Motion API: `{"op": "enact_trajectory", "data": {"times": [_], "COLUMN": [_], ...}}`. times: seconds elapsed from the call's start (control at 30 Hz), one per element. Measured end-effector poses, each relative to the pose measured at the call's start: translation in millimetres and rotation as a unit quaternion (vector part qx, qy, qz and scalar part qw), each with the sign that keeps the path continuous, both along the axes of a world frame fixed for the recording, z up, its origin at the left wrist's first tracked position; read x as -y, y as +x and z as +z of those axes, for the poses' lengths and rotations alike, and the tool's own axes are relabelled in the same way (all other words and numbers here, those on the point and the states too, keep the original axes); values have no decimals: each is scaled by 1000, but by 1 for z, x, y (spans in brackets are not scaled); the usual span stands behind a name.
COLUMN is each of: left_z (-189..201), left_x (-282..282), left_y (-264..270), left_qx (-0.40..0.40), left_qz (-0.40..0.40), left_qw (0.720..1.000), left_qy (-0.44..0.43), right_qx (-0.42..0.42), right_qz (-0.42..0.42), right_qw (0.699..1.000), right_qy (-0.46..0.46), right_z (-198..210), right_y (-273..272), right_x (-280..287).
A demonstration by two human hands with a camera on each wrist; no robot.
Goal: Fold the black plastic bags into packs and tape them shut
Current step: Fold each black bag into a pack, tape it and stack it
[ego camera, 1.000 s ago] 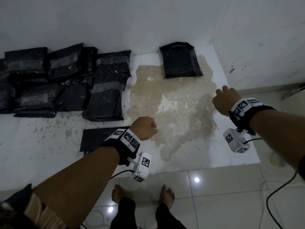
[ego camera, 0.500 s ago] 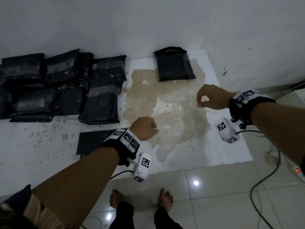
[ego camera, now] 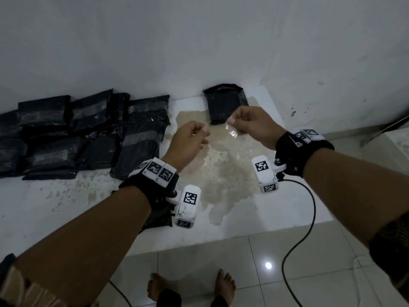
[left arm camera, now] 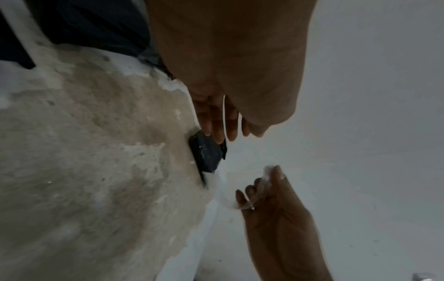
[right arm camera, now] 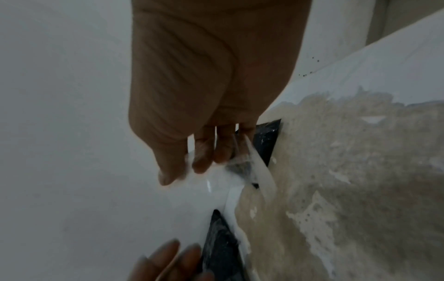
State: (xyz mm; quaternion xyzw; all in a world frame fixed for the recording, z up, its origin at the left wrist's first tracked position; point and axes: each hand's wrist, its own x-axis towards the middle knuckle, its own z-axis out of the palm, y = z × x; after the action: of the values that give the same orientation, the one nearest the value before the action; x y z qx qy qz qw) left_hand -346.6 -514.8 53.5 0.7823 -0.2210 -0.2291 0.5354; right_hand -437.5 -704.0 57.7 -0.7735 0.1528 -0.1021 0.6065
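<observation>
A strip of clear tape hangs between my two raised hands above the stained platform. My right hand pinches one end with thumb and fingers; the right wrist view shows the tape trailing from those fingertips. My left hand is curled, thumb against forefinger, and seems to pinch the other end. Just behind the hands, a single folded black pack lies against the wall. A pile of taped black packs covers the left of the platform. A flat black bag lies mostly hidden beneath my left forearm.
The low white platform carries a large brown stain and ends at a step down to the tiled floor. White walls close it in behind and on the right. A black cable hangs from my right wrist. My bare feet stand below.
Both hands have risen and come together. The right hand swung in from the right and now pinches the tape near the left hand, which moved up from over the flat bag.
</observation>
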Motion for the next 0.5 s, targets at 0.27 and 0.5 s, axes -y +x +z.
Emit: {"op": "enact_trajectory", "data": {"times": [0.27, 0.5], "left_z": [53, 72], "left_x": [-12, -35], "left_y": [8, 14], "left_qx": [-49, -111], "left_qz": [-44, -24], "left_qw": [998, 993], "left_qy": [20, 41], "right_qx": [39, 48], "right_qz": [19, 66], "right_qw": [999, 996], "right_qy": [24, 19], "right_z": [14, 25], "right_y": [16, 26], "right_x": [-50, -83]}}
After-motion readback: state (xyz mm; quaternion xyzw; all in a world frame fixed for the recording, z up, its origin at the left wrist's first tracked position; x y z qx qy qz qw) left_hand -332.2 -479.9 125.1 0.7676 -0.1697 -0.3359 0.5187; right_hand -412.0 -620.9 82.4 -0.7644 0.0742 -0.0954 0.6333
